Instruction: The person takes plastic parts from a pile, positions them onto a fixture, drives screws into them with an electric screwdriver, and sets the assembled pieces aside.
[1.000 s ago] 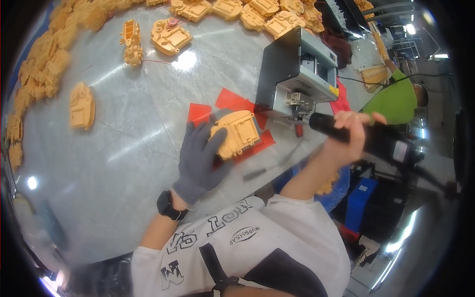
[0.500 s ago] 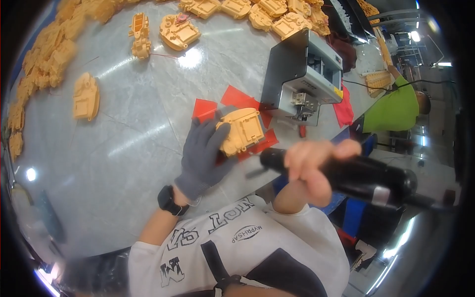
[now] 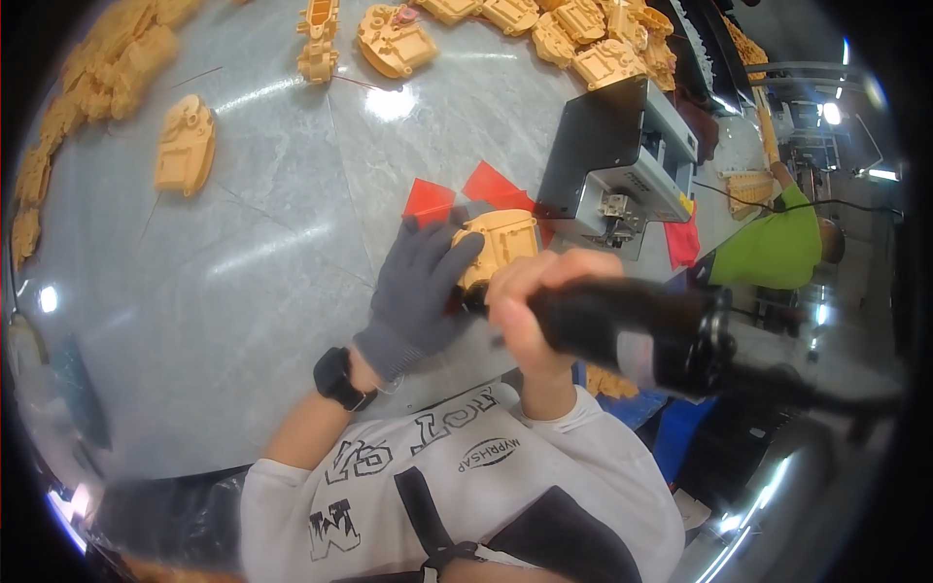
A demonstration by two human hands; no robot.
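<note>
My left hand (image 3: 416, 291), in a grey glove, grips the left side of a yellow-orange plastic housing (image 3: 507, 238). Red flat pieces (image 3: 429, 199) lie around and beneath that part. In my bare right hand (image 3: 536, 303) is a black, corded electric screwdriver (image 3: 622, 321), its fingers wrapped round the front end. The tool's nose is at the housing's lower edge, close to my left fingertips; my hand hides much of that area, so I cannot tell whether the bit touches the part.
A black and grey machine (image 3: 607, 146) stands just beyond the housing. More housings lie about: one alone at left (image 3: 185, 148), another near the back (image 3: 397, 44), with piles (image 3: 607, 63) along the far edges. A person in a green top (image 3: 777, 243) works at right.
My right hand has brought the screwdriver leftward, from beside the table edge to the housing. My left hand stays on the housing. The whole view has shifted slightly.
</note>
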